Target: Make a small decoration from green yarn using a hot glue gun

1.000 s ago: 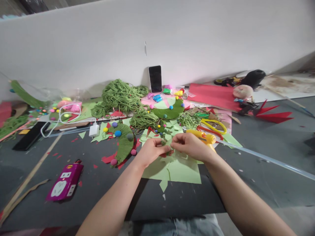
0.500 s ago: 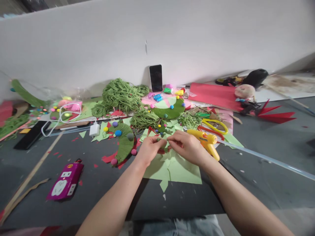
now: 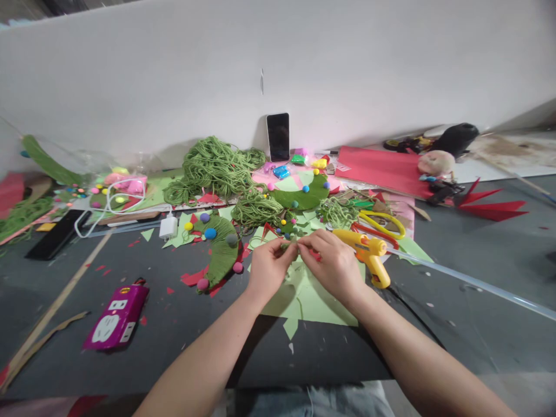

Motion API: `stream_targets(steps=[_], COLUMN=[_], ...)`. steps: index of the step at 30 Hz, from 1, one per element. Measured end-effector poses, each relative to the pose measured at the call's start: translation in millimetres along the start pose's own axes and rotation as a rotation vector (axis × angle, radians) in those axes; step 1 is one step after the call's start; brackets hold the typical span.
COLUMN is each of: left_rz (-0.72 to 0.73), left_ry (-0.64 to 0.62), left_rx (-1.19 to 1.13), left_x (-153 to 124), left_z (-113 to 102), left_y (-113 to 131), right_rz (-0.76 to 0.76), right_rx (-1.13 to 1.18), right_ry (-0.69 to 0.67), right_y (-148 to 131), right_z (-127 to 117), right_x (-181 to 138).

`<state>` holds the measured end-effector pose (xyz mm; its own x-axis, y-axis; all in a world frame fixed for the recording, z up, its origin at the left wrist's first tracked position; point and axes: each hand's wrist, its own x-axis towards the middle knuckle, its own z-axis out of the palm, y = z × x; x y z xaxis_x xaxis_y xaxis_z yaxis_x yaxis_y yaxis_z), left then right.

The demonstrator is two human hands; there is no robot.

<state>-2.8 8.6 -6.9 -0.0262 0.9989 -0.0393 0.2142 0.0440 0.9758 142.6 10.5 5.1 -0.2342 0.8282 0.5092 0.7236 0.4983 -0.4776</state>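
we pinch a small green piece (image 3: 289, 245), seemingly unfinished, in our left hand (image 3: 270, 269) and right hand (image 3: 333, 262), while the wrapped crescent (image 3: 222, 258) already bears pompoms (image 3: 210, 233).

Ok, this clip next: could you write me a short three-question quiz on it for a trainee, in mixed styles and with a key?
1. True or false: the left hand and the right hand are close together over light green paper.
2. Fill in the missing word: the yellow glue gun lies nearer to the person's .... hand.
3. Which thing stands leaning against the white wall?
A) the glue gun
B) the phone
C) the purple pack

Key: 1. True. 2. Right. 3. B.
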Motion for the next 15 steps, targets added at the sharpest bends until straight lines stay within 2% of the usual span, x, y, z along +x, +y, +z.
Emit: stream_targets(steps=[3,7,15], left_rz=[0.028,0.006,-0.113], left_ry=[-0.034,-0.063,-0.14], left_rx=[0.028,0.027,-0.012], left_x=[0.1,1.5,5.5], left_z=[-0.7,-1.6,-2.8], left_y=[-0.5,-1.6,-2.9], right_rz=[0.101,0.159,0.244], right_rx=[0.117,0.196,0.404], right_ry=[-0.059,-0.105,-0.18], right_y=[1.5,4.7,14.4], right_z=[-3.7,-6.3,-6.6], right_x=[2.1,4.5,8.3])
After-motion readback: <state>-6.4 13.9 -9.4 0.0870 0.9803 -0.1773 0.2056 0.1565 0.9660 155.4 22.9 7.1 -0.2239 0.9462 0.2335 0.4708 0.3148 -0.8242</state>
